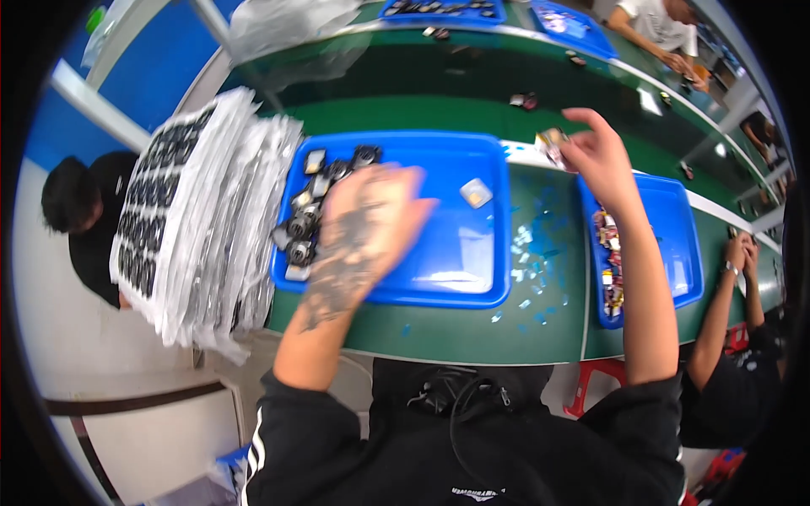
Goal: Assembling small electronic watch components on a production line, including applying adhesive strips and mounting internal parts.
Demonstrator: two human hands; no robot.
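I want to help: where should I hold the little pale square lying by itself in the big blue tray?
I'd come from above, on the right side, and pinch the pale square by two opposite edges. It looks small and flat, and lies apart from the dark parts bunched at the left of the blue tray, so its edges seem free.

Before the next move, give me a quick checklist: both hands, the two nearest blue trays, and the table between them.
1. Right hand grip: cannot tell; a small part is at its fingertips, pinched or not.
2. Left hand hold: cannot tell; blurred over the left tray.
3. Black parts inside left tray: ok, bunched toward its left side.
4. Right tray contents: ok, small pieces along its left side.
5. Table tidy: not ok, scraps scattered between trays.
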